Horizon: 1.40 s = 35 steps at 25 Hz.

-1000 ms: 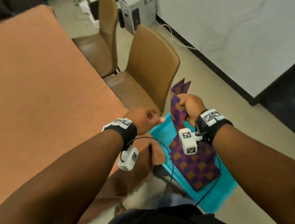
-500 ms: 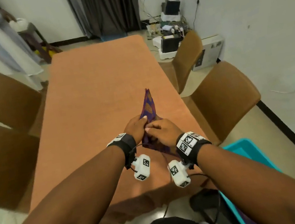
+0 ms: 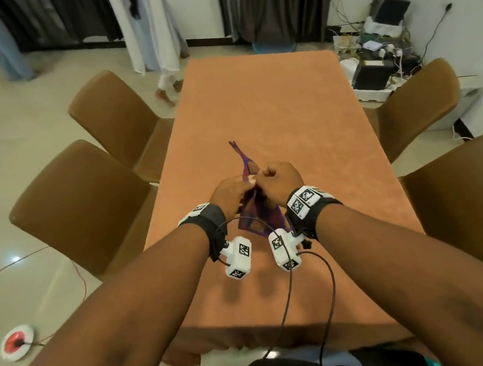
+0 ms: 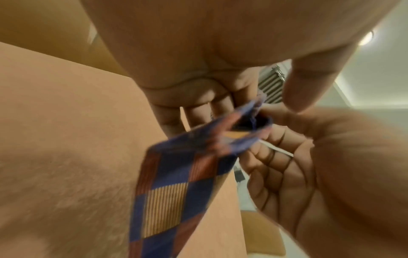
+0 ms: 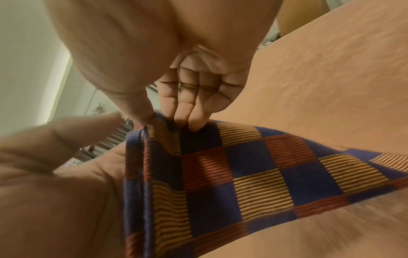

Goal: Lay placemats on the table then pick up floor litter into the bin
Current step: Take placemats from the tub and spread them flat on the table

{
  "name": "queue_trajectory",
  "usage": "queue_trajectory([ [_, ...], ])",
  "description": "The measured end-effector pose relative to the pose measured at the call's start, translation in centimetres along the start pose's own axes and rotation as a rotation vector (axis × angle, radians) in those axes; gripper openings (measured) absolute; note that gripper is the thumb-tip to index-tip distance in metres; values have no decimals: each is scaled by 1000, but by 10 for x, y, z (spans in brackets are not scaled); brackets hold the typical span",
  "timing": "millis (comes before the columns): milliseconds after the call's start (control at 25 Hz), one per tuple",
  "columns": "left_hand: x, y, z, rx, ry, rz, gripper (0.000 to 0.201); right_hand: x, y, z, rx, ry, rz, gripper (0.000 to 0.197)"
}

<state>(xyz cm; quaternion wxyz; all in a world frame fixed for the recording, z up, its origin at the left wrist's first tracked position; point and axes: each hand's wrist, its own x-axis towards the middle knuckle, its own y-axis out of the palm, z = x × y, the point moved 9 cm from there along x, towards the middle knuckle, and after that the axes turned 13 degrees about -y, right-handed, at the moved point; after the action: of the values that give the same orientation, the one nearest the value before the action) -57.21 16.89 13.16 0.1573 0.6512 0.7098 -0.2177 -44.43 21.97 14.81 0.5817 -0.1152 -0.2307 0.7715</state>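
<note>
A checked placemat (image 3: pixel 258 212) in purple, orange and red hangs folded between my two hands, just above the near half of the orange table (image 3: pixel 268 104). My right hand (image 3: pixel 278 181) pinches its top edge (image 5: pixel 154 122) between thumb and fingertips. My left hand (image 3: pixel 229 193) is close against it on the left. Its fingers (image 4: pixel 198 108) lie behind the cloth and its thumb (image 4: pixel 304 90) stands a little off it. The placemat's lower part (image 4: pixel 163 192) droops toward the tabletop.
Brown chairs stand on both sides, two left (image 3: pixel 82 204) and two right (image 3: pixel 474 193). A person's feet (image 3: pixel 167 89) are at the table's far left corner. Boxes and cables (image 3: pixel 374 62) lie far right. An orange wire (image 3: pixel 22 263) and a red-white disc (image 3: pixel 16 342) lie on the floor at left.
My right hand brought the placemat up from the teal bin beside the chair to over the table. My left hand joined it at the top edge, and my view swung toward the table.
</note>
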Motion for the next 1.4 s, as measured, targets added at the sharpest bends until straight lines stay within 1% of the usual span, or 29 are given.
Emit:
queue_trajectory([
  [40, 8, -18, -2, -39, -32, -88, 37, 7, 15, 3, 8, -43, 65, 26],
  [80, 15, -34, -3, 29, -43, -183, 48, 7, 29, 8, 6, -84, 152, 22],
  [120, 23, -46, -4, 117, -39, -249, 49, 7, 48, 10, 1, -136, 260, 17],
  [160, 30, -52, -3, 188, -32, -269, 39, 5, 62, 12, -10, -197, 353, 13],
  [200, 38, -57, -1, 244, -38, -272, 26, 9, 71, 7, -1, -229, 386, 8],
  [240, 44, -61, 0, 298, -45, -261, 14, 17, 69, 1, 24, -218, 341, 4],
  [280, 46, -63, 0, 340, -37, -235, 5, 29, 61, -9, 43, -190, 241, 4],
  [320, 49, -66, -4, 370, -26, -207, 4, 44, 49, -20, 52, -150, 152, 16],
  [360, 53, -70, -8, 396, -18, -179, 6, 59, 43, -31, 44, -121, 138, 36],
  [400, 56, -74, -14, 414, -10, -159, 12, 72, 44, -36, 6, -120, 217, 60],
  [440, 61, -80, -20, 420, -1, -142, 19, 84, 53, -42, -54, -151, 354, 77],
  [480, 62, -84, -27, 402, 17, -124, 21, 88, 63, -39, -128, -198, 507, 81],
  [560, 72, -100, -34, 300, 2, -91, 21, 93, 83, -36, -138, -251, 715, 60],
  [600, 75, -106, -37, 243, -20, -69, 18, 94, 92, -35, -46, -240, 785, 48],
  [680, 80, -123, -42, 192, -48, -94, 10, 98, 106, -43, 94, -164, 882, 27],
  [720, 82, -133, -42, 199, -60, -137, 13, 101, 107, -48, 102, -130, 904, 17],
  [760, 87, -148, -39, 224, -71, -194, 17, 106, 106, -57, 105, -88, 906, 11],
  [840, 106, -183, -24, 292, -109, -277, 28, 124, 102, -74, 37, -39, 838, 11],
  [960, 139, -212, 7, 476, -225, -290, 48, 159, 81, -89, -113, 16, 587, 17],
  [1000, 149, -219, 10, 529, -235, -308, 47, 171, 76, -90, -169, 20, 484, 20],
  [1040, 158, -225, 11, 568, -231, -346, 41, 182, 74, -91, -246, 17, 401, 24],
  [1080, 165, -230, 13, 590, -220, -375, 31, 189, 75, -95, -314, 14, 360, 29],
  [1120, 175, -233, 17, 601, -217, -393, 24, 192, 82, -101, -374, 19, 377, 35],
  [1160, 183, -237, 22, 610, -221, -406, 20, 191, 92, -107, -431, 16, 441, 39],
  [1200, 192, -240, 32, 625, -238, -408, 19, 191, 104, -115, -501, 3, 512, 39],
  [1240, 202, -245, 40, 640, -256, -415, 21, 193, 110, -123, -569, -23, 542, 34],
  [1320, 215, -253, 51, 659, -271, -433, 20, 202, 108, -129, -638, -28, 473, 25],
  [1360, 218, -256, 50, 649, -256, -438, 17, 207, 102, -129, -625, 8, 405, 24],
  [1400, 224, -260, 47, 637, -233, -443, 21, 214, 98, -131, -611, 45, 348, 25],
])
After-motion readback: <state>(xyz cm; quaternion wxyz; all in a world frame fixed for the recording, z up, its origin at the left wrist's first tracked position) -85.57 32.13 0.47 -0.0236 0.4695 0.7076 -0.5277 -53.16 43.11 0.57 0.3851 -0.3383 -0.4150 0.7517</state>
